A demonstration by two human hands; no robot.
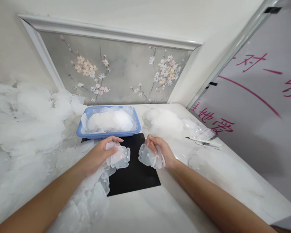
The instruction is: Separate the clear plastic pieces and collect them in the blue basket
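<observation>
My left hand [105, 155] grips several thin translucent plastic pieces [122, 157] with notched edges and small holes, the thumb lying across them. More pieces of the same sort [151, 157] are pinched in my right hand [161, 149], fanned out below the fingers. Both hands are held over a black mat [135, 178], a short gap apart. Loose plastic pieces [104, 184] overlap the mat's left edge, under my left hand and forearm.
A blue basket [108, 133] of similar pieces stands behind the mat. A large heap [26, 136] covers the left side. At the right are a smaller pile [165, 121], clear plastic bags [196, 129] and a whiteboard [257, 106] with red writing. A floral panel [121, 69] backs the table.
</observation>
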